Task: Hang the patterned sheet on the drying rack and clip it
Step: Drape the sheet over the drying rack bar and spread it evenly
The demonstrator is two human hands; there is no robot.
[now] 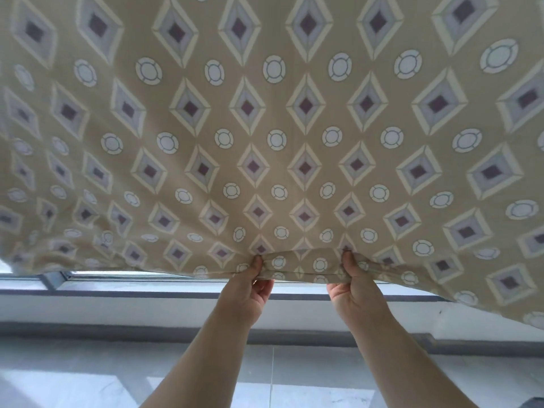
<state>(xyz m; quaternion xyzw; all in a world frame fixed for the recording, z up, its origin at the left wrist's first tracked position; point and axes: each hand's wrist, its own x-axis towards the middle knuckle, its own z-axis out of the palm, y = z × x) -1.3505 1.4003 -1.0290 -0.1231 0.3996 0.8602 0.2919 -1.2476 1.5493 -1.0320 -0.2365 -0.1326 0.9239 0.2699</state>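
Tan, soft diamond-patterned cotton sheet (294,128) drapes limply, so we pinch its hem with left hand (250,290) and right hand (353,287).

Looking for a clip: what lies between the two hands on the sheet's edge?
Only the sheet's folded hem spans left hand to right hand, nothing else; head view.
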